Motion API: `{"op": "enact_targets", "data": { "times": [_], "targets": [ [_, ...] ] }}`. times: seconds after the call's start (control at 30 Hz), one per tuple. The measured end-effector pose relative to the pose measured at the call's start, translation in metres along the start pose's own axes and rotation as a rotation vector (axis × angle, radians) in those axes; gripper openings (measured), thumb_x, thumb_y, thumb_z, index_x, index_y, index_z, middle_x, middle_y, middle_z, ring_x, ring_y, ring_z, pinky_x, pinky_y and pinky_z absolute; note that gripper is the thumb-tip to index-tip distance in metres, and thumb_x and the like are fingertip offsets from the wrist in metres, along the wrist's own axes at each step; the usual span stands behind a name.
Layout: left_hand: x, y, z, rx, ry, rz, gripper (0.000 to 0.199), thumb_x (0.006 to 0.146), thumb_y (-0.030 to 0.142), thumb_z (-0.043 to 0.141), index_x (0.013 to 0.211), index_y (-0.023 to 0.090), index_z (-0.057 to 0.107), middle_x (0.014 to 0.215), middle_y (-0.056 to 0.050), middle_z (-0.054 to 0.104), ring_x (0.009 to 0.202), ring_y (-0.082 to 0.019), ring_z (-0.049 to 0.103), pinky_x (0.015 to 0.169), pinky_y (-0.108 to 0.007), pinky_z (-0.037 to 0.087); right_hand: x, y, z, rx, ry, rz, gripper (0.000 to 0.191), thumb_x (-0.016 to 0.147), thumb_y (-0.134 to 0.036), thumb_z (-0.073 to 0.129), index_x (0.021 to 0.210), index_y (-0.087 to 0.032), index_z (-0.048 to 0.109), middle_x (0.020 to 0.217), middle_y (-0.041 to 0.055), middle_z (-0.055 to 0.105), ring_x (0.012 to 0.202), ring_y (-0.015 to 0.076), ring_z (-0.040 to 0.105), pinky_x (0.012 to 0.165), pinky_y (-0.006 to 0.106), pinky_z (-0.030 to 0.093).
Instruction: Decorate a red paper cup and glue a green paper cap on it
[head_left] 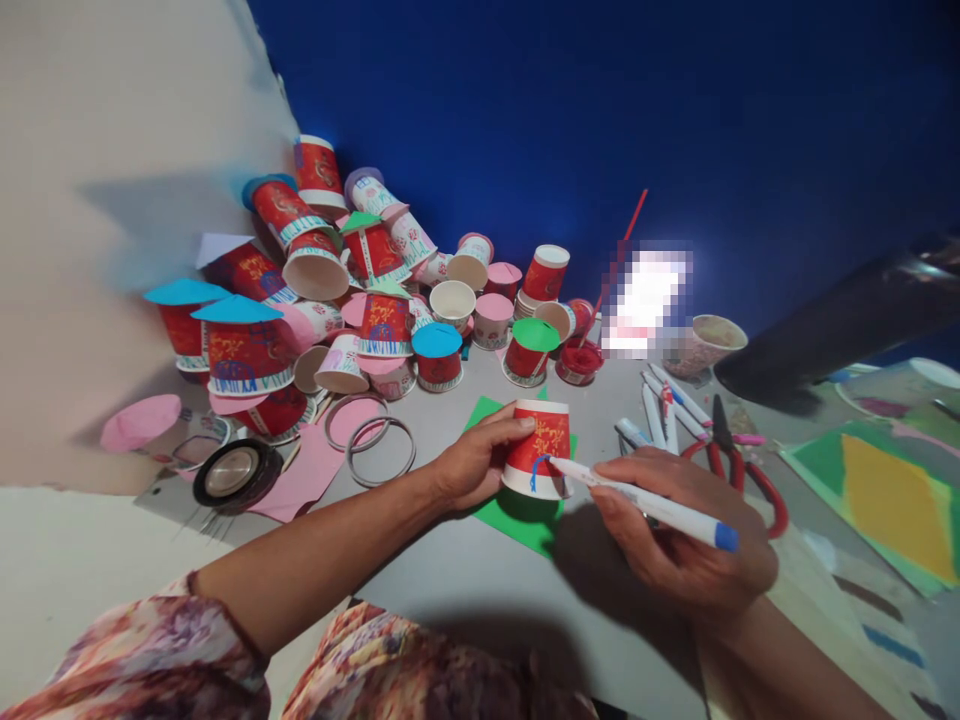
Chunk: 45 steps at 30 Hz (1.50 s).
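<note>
My left hand (487, 455) is closed around the side of a red paper cup (551, 430) with gold lettering, held upside down above the table. A blue curved line is drawn near the cup's lower white band. In my right hand (690, 520) is a white felt-tip marker (645, 505) with a blue end, its tip touching the cup beside the blue line. Beneath the cup lies a green paper sheet (499, 510). The fingers of my left hand behind the cup are hidden.
Many decorated paper cups (386, 325) are piled at the back left. Metal rings (381, 452) and pink paper (311, 475) lie left. Several markers (654, 415), red-handled pliers (731, 450) and a red pot (580, 362) with a stick stand right of centre. A dark pole (825, 330) slants in from the right.
</note>
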<state>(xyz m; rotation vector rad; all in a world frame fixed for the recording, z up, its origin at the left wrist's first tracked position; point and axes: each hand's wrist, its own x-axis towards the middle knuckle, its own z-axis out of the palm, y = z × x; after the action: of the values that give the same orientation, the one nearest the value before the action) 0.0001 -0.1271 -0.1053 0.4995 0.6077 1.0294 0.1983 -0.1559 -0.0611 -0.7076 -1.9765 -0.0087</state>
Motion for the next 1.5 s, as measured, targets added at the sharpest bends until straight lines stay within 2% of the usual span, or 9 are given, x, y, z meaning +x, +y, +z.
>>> {"op": "enact_targets", "data": {
  "times": [0.23, 0.4, 0.57, 0.97, 1.1, 1.3, 1.5],
  "targets": [
    [0.0, 0.0008, -0.0014, -0.011, 0.013, -0.017, 0.035, 0.073, 0.025, 0.085, 0.104, 0.014, 0.072, 0.094, -0.007, 0.077, 0.085, -0.02, 0.073, 0.084, -0.031, 0.057, 0.0069, -0.002, -0.0015, -0.007, 0.044, 0.03, 0.011, 0.091, -0.01, 0.07, 0.095, -0.02, 0.068, 0.072, 0.0006, 0.075, 0.057, 0.017, 0.069, 0.052, 0.029, 0.053],
    [-0.0003, 0.001, -0.0014, -0.014, -0.009, -0.03, 0.035, 0.074, 0.025, 0.083, 0.105, 0.015, 0.071, 0.097, -0.009, 0.078, 0.088, -0.023, 0.074, 0.087, -0.035, 0.057, 0.0075, -0.0041, -0.0029, 0.015, 0.016, 0.043, 0.011, 0.094, -0.012, 0.067, 0.098, -0.022, 0.068, 0.073, 0.0021, 0.076, 0.057, 0.018, 0.069, 0.051, 0.032, 0.052],
    [-0.0001, 0.0013, -0.0015, -0.032, -0.017, -0.033, 0.033, 0.074, 0.025, 0.082, 0.103, 0.014, 0.072, 0.093, -0.009, 0.078, 0.083, -0.022, 0.073, 0.084, -0.035, 0.058, 0.0057, -0.0015, -0.0046, 0.019, 0.013, 0.093, 0.009, 0.092, -0.012, 0.07, 0.09, -0.02, 0.069, 0.069, 0.0008, 0.073, 0.055, 0.0161, 0.066, 0.051, 0.03, 0.049],
    [0.0006, 0.0004, -0.002, -0.049, -0.044, -0.049, 0.033, 0.075, 0.025, 0.082, 0.104, 0.013, 0.071, 0.091, -0.009, 0.077, 0.083, -0.022, 0.073, 0.086, -0.035, 0.057, 0.0047, 0.0004, -0.005, 0.018, 0.036, 0.126, 0.01, 0.092, -0.013, 0.07, 0.088, -0.021, 0.07, 0.071, -0.0005, 0.074, 0.055, 0.0147, 0.067, 0.052, 0.029, 0.051],
    [0.0006, 0.0006, -0.0022, -0.05, -0.045, -0.063, 0.034, 0.072, 0.024, 0.083, 0.102, 0.014, 0.071, 0.092, -0.007, 0.077, 0.084, -0.021, 0.073, 0.088, -0.034, 0.056, 0.004, 0.0003, -0.0044, 0.038, 0.02, 0.095, 0.008, 0.092, -0.012, 0.07, 0.09, -0.02, 0.07, 0.071, 0.0012, 0.074, 0.056, 0.0158, 0.067, 0.051, 0.029, 0.051],
    [0.0008, 0.0011, -0.0025, -0.05, -0.046, -0.057, 0.033, 0.075, 0.024, 0.081, 0.104, 0.013, 0.071, 0.092, -0.008, 0.078, 0.086, -0.023, 0.074, 0.091, -0.037, 0.055, 0.0048, -0.0023, -0.0052, -0.02, 0.02, 0.18, 0.014, 0.094, -0.016, 0.067, 0.082, -0.021, 0.069, 0.069, 0.0013, 0.074, 0.053, 0.0164, 0.067, 0.052, 0.031, 0.054],
    [0.0, 0.002, -0.0018, -0.065, -0.032, -0.064, 0.032, 0.075, 0.022, 0.081, 0.104, 0.013, 0.071, 0.092, -0.008, 0.078, 0.084, -0.022, 0.074, 0.092, -0.037, 0.056, 0.0034, -0.0019, -0.0049, 0.006, 0.033, 0.174, 0.013, 0.094, -0.014, 0.067, 0.084, -0.022, 0.068, 0.071, 0.0006, 0.074, 0.055, 0.0165, 0.067, 0.053, 0.031, 0.053]
  ]
}}
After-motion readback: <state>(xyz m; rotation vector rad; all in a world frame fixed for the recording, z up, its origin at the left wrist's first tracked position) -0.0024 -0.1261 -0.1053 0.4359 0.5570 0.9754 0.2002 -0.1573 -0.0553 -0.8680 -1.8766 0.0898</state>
